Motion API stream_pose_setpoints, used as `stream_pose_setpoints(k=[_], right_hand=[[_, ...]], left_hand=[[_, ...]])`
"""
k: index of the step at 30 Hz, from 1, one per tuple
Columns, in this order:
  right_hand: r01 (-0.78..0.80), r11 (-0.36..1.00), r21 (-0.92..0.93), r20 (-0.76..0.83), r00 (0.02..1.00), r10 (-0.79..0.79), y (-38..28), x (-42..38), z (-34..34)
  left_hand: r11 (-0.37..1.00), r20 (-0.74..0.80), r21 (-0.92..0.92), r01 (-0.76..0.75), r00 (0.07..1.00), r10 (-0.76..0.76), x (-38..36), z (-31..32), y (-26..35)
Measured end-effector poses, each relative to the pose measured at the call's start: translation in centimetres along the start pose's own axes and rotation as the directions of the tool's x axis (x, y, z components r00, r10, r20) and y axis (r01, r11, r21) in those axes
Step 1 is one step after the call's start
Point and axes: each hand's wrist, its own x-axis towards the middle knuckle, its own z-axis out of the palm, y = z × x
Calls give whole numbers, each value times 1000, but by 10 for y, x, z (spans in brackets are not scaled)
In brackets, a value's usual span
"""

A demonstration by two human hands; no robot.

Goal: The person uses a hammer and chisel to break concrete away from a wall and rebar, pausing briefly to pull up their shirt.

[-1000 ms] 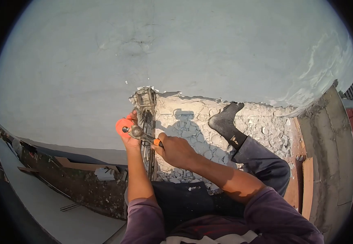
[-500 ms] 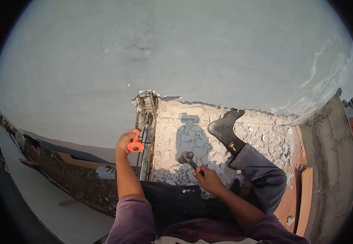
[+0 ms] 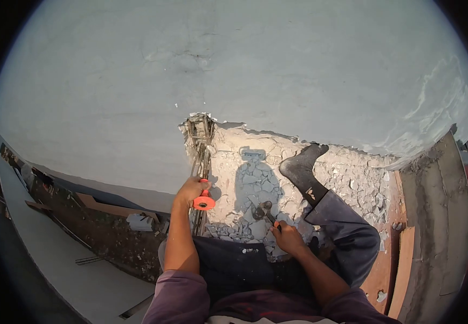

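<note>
My left hand is closed around the orange grip of a chisel with a round hand guard. It is over the exposed steel bars at the left side of the broken masonry; the chisel's tip cannot be made out. My right hand grips the black and orange handle of a hammer. The hammer's head is above the broken chunks, apart from the chisel, near my shadow.
A grey plastered wall rises ahead. My foot in a dark sock rests on the rubble at right. Wooden boards and a concrete ledge lie on the right. Downhill left are a long pale panel and debris-covered ground.
My left hand has moved right with the chisel, over the bars. The hammer in my right hand has shifted slightly right. The view has tilted a little.
</note>
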Motion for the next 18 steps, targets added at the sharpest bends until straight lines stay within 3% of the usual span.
stream_pose_setpoints(k=[4,7,11,14,17,18], right_hand=[[-23,999,-33,-21,1000,22,13,11,9],[-16,996,-82,29,999,19,1,5,4],[12,992,-129,25,1000,-8,-7,0,12],[22,991,-131,17,1000,-20,-8,1,10],[22,990,-137,14,1000,-20,-7,2,10],[19,991,-134,13,1000,-18,-7,3,9]], left_hand=[[994,-33,-108,-11,999,7,9,10,-2],[938,-116,-345,-48,993,8,9,11,9],[872,-186,-471,-135,981,52,28,8,7],[921,-150,-359,-154,983,106,32,8,0],[952,90,-304,-34,994,64,6,2,17],[952,76,-303,-49,994,75,2,10,21]])
